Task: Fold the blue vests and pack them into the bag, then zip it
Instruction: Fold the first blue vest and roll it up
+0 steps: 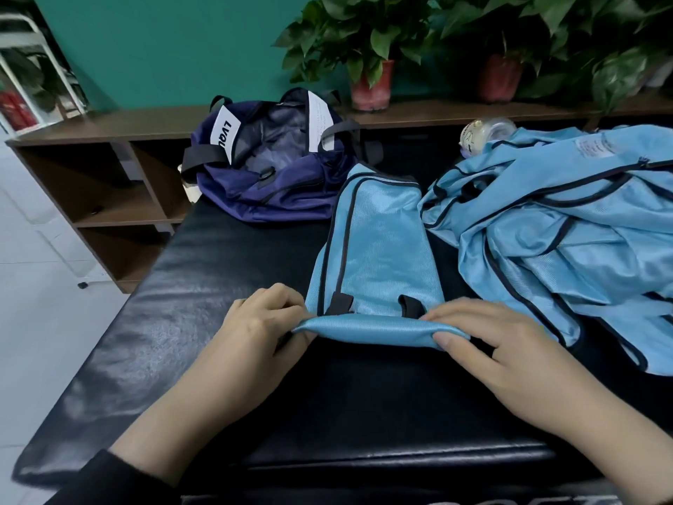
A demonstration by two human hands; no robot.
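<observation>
A folded blue vest (pixel 378 242) was seen lying on the black padded surface (pixel 174 304), near its middle. Its long axis ran from the near edge away toward the far side, leaning slightly to the right at the far end. Dark piping ran lengthwise along its left side. Two short black tabs were noted near the near end.

The near hem of the vest was lifted and rolled back toward the far side. The left hand (pixel 262 322) was pinching the left corner of that hem, fingers curled over the cloth. The right hand (pixel 484 344) was gripping the right corner, thumb under the fold and fingers laid over the top. Both hands were thus closed on the same vest, one at each end of the raised hem.

A loose heap of blue vests (pixel 553 227) was recorded just to the right of the folded one, unfolded and crumpled, nearly touching it at the far end.

The navy bag (pixel 269 169) was placed at the far left of the surface, its mouth open and facing upward, straps slack. A white label with black lettering was seen on its left side.

Potted plants (pixel 368 52) were noted on a brown shelf (pixel 109 125) behind.
</observation>
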